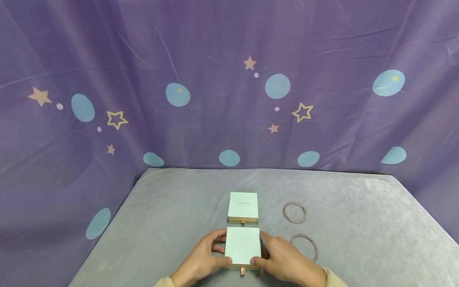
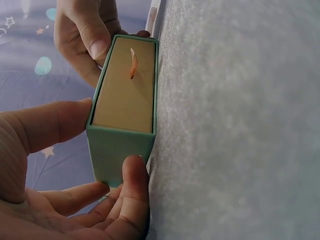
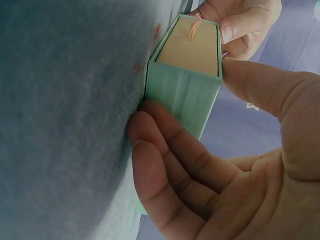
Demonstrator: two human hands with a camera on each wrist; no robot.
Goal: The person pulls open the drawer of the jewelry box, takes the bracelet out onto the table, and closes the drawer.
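Note:
A pale mint-green drawer box (image 1: 243,245) lies on the grey cloth near the front, its tan drawer front (image 2: 122,92) facing me. A small orange ribbon tab (image 2: 133,66) sticks out of that drawer, which sits inside the sleeve. My left hand (image 1: 205,255) grips the box's left side, thumb at the top front edge and fingers along the side wall. On the opposite side my right hand (image 1: 285,259) holds it the same way, as the right wrist view of the box (image 3: 182,90) also shows.
Just behind stands a second mint-green drawer box (image 1: 244,204) with faint lettering on its lid. To the right lie two pale translucent bangles, a farther bangle (image 1: 305,215) and a nearer bangle (image 1: 316,249) partly behind my right hand. A purple patterned curtain (image 1: 215,119) bounds the table.

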